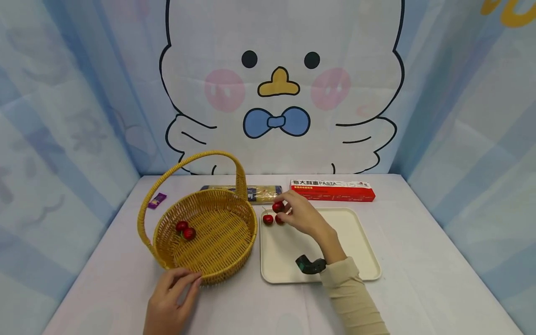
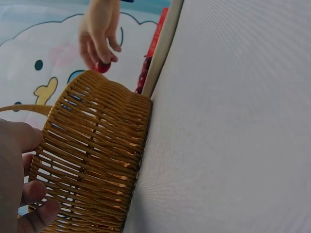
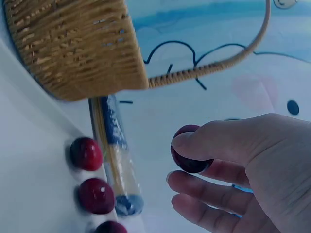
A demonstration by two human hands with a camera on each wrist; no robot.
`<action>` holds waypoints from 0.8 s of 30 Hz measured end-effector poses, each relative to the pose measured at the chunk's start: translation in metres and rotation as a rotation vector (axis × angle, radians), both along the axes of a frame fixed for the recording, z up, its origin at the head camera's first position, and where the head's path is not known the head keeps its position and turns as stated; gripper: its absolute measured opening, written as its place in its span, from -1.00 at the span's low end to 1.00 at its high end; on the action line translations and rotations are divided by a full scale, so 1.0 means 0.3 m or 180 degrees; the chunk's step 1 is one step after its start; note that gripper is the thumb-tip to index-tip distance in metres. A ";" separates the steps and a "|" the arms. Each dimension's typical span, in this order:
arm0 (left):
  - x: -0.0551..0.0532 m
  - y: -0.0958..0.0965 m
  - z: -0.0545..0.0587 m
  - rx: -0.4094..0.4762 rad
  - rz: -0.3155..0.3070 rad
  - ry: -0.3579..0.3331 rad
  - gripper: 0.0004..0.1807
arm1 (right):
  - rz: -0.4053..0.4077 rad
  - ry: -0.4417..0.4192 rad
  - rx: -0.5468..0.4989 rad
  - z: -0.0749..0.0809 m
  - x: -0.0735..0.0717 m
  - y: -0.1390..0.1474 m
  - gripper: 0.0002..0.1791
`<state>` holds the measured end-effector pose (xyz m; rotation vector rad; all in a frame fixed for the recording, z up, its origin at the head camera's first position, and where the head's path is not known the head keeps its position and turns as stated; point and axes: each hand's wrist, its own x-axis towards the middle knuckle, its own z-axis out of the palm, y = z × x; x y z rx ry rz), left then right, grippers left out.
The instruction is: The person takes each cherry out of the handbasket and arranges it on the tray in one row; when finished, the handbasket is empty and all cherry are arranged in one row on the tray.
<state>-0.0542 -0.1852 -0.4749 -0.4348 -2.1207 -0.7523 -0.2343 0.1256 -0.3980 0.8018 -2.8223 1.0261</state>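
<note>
My right hand (image 1: 303, 215) pinches a dark red cherry (image 3: 192, 149) between thumb and fingers, held up over the far left corner of the cream tray (image 1: 293, 274). Below it, a cherry (image 1: 268, 219) with a stem and another cherry (image 3: 96, 196) lie on the tray; a third cherry (image 3: 111, 227) shows at the lower edge of the right wrist view. My left hand (image 1: 173, 298) holds the near rim of the yellow wicker basket (image 1: 251, 232), thumb and fingertips at the edge. Inside the basket, two cherries (image 1: 189, 233) lie together toward the left.
Behind the basket and tray lies a clear packet of spaghetti (image 1: 264, 193). A red and white pasta box (image 1: 332, 190) stands at the tray's back edge. Left of the basket's tall arched handle (image 1: 144, 218) is a small purple packet (image 1: 157, 200). Printed curtains enclose the white table.
</note>
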 end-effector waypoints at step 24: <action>0.008 0.000 0.006 0.0034 0.0003 -0.0134 -0.57 | -0.0772 -0.0465 0.0081 -0.122 -0.083 0.158 -0.62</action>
